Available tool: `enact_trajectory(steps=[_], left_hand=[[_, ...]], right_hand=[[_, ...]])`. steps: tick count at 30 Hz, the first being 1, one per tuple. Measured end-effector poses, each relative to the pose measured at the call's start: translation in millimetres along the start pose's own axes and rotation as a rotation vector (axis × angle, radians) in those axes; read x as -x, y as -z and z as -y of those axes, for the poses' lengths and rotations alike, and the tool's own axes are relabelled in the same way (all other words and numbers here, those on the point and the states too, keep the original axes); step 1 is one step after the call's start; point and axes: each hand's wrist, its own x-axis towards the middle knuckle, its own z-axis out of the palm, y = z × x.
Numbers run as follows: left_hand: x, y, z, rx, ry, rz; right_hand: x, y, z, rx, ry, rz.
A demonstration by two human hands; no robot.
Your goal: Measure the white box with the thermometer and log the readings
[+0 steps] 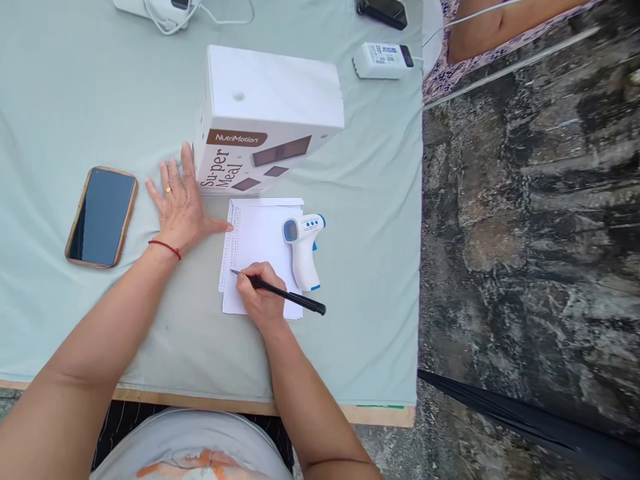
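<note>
My right hand grips a black pen, its tip on the left part of a white paper pad. Rows of small handwriting run along the pad's left side. My left hand lies flat with fingers spread on the cloth, its thumb touching the pad's left edge. A white and blue infrared thermometer rests on the pad's right edge. Just beyond the pad stands a white box marked "NutriMotion Super Meal", close to my left fingertips. Left of that hand lies a smartphone with a dark screen.
A pale green cloth covers the table. At the back are a white device with a cable, a white power adapter and a black device. Part of another person shows at the upper right, above a stone floor.
</note>
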Motion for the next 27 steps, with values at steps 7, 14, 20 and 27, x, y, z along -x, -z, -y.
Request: enact_trajectory(steps=[7,14,20,27], left_hand=[[0.3,0.4,1.8,0.032,-0.008,-0.002],[0.1,-0.6,2.9,0.047,-0.005,-0.012],[0.2,-2.5,4.7,0.061,-0.020,-0.031],[0.4,-0.6,3.5,0.046,-0.012,-0.020]], right_hand=[[0.2,-1.4,0.2,0.008,0.001,-0.064],[0.0,-1.9,-0.6,0.020,0.001,-0.047],[-0.6,-1.1,-0.4,0.017,0.014,-0.037],[-0.8,-0.2,0.0,-0.008,0.022,-0.020]])
